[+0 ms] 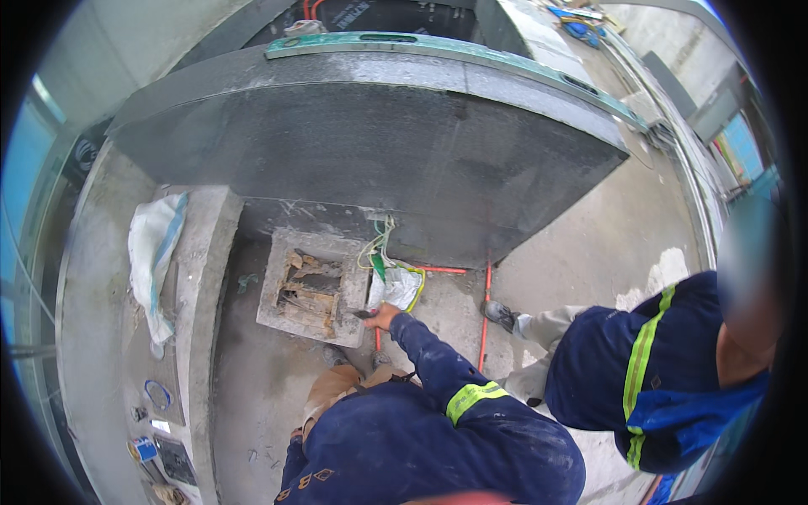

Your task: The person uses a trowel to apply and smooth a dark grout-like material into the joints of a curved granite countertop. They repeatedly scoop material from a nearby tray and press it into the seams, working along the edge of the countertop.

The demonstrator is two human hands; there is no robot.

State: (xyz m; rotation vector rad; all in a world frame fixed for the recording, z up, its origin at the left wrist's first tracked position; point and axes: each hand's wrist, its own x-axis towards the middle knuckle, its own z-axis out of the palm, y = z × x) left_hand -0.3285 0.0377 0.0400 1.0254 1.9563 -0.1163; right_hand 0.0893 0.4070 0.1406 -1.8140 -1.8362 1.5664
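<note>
My right hand (385, 317) is stretched forward at the end of a dark blue sleeve, its fingers closed on a small dark flat object (364, 314) whose kind I cannot make out. Below and left of it is a square concrete block (278, 310) with a recess holding torn brown material (313, 290). Close to this hand lies a white bag with a yellow-green edge (402, 289), under green and white cables (383, 244) that come from the dark wall. Only a sliver of my left hand (296, 433) shows beside my thigh; its fingers are hidden.
A dark stone-clad wall (337, 151) stands ahead, a long green spirit level (454, 52) on its top. Orange conduit (484, 324) runs along the floor. Another person in blue (602, 362) stands at right. A concrete ledge (198, 286) at left carries a white sack (154, 252).
</note>
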